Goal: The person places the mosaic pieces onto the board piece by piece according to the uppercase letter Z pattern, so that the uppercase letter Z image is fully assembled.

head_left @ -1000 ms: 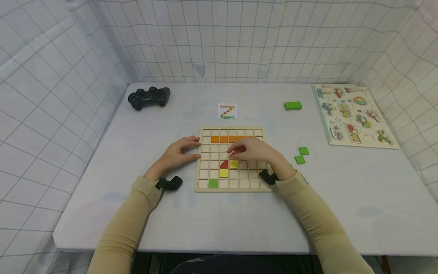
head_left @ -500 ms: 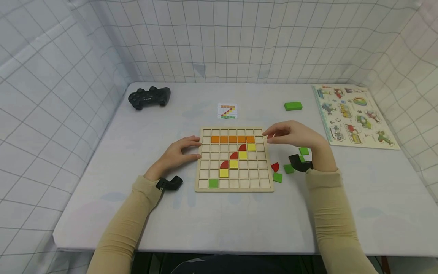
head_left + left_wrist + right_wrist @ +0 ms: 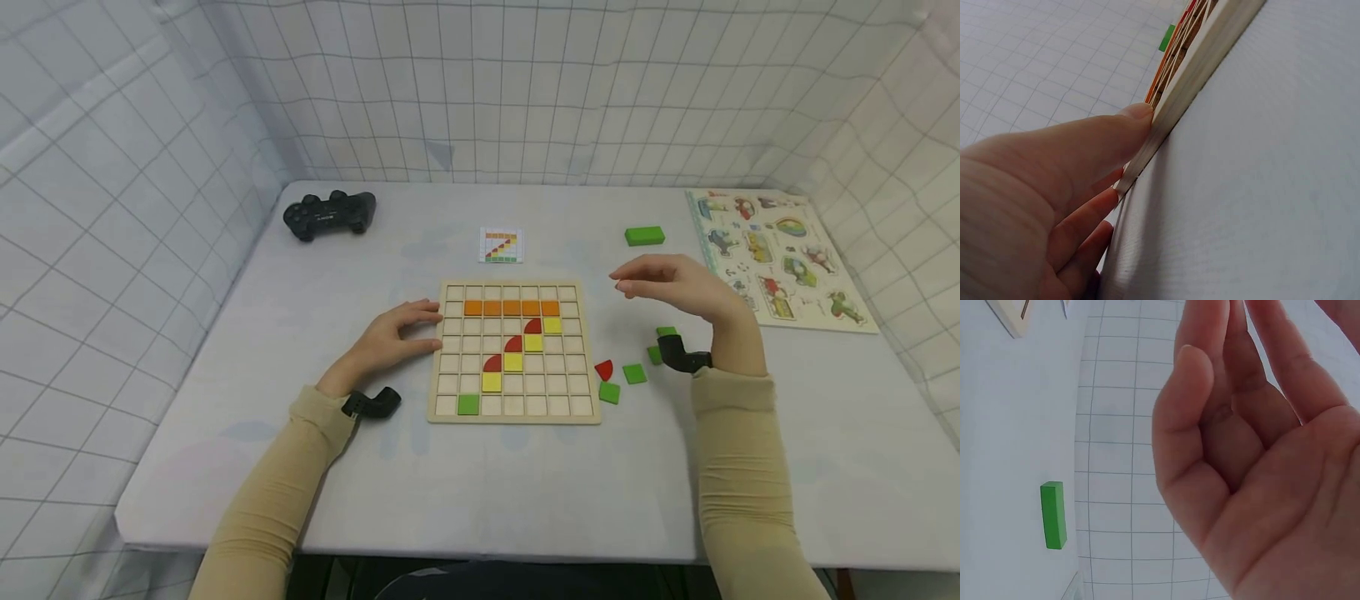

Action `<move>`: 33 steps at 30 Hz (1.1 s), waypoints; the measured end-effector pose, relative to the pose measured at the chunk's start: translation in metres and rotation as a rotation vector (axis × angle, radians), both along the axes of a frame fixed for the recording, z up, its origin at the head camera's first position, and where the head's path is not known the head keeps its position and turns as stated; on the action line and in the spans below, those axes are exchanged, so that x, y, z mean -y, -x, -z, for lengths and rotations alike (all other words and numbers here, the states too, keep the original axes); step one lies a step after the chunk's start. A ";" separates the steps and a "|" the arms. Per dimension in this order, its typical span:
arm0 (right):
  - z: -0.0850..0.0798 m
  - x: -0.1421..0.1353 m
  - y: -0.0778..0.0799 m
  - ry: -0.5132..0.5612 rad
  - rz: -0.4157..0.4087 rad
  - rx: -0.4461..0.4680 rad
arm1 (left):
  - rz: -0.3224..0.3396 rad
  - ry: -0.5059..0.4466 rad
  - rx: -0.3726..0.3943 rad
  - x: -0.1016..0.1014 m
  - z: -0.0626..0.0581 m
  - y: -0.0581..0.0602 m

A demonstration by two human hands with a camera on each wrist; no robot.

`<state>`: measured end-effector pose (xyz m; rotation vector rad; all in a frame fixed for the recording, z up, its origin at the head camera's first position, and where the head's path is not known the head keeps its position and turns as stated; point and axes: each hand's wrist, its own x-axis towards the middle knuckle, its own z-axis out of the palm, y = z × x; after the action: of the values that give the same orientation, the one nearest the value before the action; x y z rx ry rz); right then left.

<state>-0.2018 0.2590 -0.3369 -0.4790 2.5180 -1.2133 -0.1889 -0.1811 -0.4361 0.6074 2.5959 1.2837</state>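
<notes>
A wooden grid board (image 3: 514,419) lies flat in the middle of the table. Along its upper part runs a row of orange tiles (image 3: 512,308). Below them, three red quarter-round tiles (image 3: 492,364) and several yellow tiles (image 3: 492,382) step down diagonally to a green tile (image 3: 468,405). My left hand (image 3: 390,340) rests at the board's left edge, thumb and fingertips touching its side in the left wrist view. Above the table, right of the board, hovers my right hand (image 3: 684,287); its palm (image 3: 1297,506) shows nothing held, and its fingers are loosely bent.
Beside the board's right edge lie a loose red quarter-round tile (image 3: 604,370) and several green tiles (image 3: 634,374). A pattern card (image 3: 501,246) lies behind the board. Farther off are a green block (image 3: 645,236), a picture puzzle board (image 3: 780,258) and a black game controller (image 3: 330,215).
My right hand has moved from over the board's middle to the right, away from the board and with nothing in it. The red and yellow diagonal is uncovered. My left hand has stayed put.
</notes>
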 end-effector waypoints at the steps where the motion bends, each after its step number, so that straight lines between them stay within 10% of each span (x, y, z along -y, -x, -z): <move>1: 0.000 0.000 0.001 0.004 0.011 0.002 | -0.001 -0.001 0.001 0.000 0.000 0.000; 33: 0.064 0.012 -0.018 0.131 -0.170 0.094 | 0.003 0.004 -0.013 0.001 0.001 -0.001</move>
<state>-0.1837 0.2472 -0.4005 -0.6377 2.2780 -1.3083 -0.1881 -0.1822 -0.4375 0.6205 2.6069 1.2771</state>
